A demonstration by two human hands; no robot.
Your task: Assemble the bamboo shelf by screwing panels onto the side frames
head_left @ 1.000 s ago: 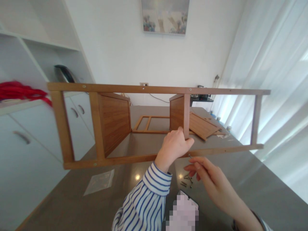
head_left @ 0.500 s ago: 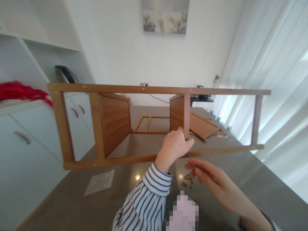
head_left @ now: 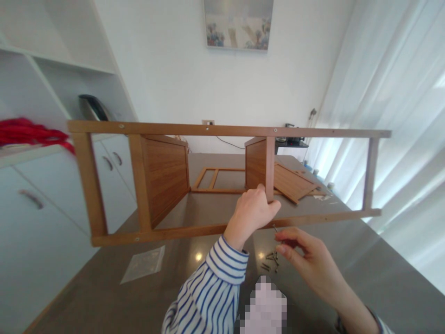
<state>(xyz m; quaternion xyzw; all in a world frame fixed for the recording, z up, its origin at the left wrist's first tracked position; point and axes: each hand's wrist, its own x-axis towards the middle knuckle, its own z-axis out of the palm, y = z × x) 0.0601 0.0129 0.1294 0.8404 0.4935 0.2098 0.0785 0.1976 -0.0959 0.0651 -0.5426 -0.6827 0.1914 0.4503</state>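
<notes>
A wooden frame (head_left: 184, 232) stands on its side on the grey table, with slatted wooden panels (head_left: 167, 178) set between its bars. My left hand (head_left: 252, 208) is closed round the lower end of the upright crossbar (head_left: 270, 162), right of the middle. Just below it, my right hand (head_left: 306, 260) pinches a thin metal rod (head_left: 276, 228) that looks like a hex key. The rod's tip meets the lower rail at a bolt hole; most of its length is hidden by the fingers. Several loose bolts (head_left: 271, 260) lie on the table beside my right hand.
A clear plastic bag (head_left: 144, 263) lies at the left on the table (head_left: 104, 283). A blurred-out phone-like object (head_left: 266, 306) is near me. Behind the frame rest loose wooden panels (head_left: 295, 181). White cabinets (head_left: 38, 195) stand left, a curtain (head_left: 392, 116) right.
My right hand has shifted slightly to the right, its fingers still pinched on the rod at the lower rail. My left hand and the frame hold their place.
</notes>
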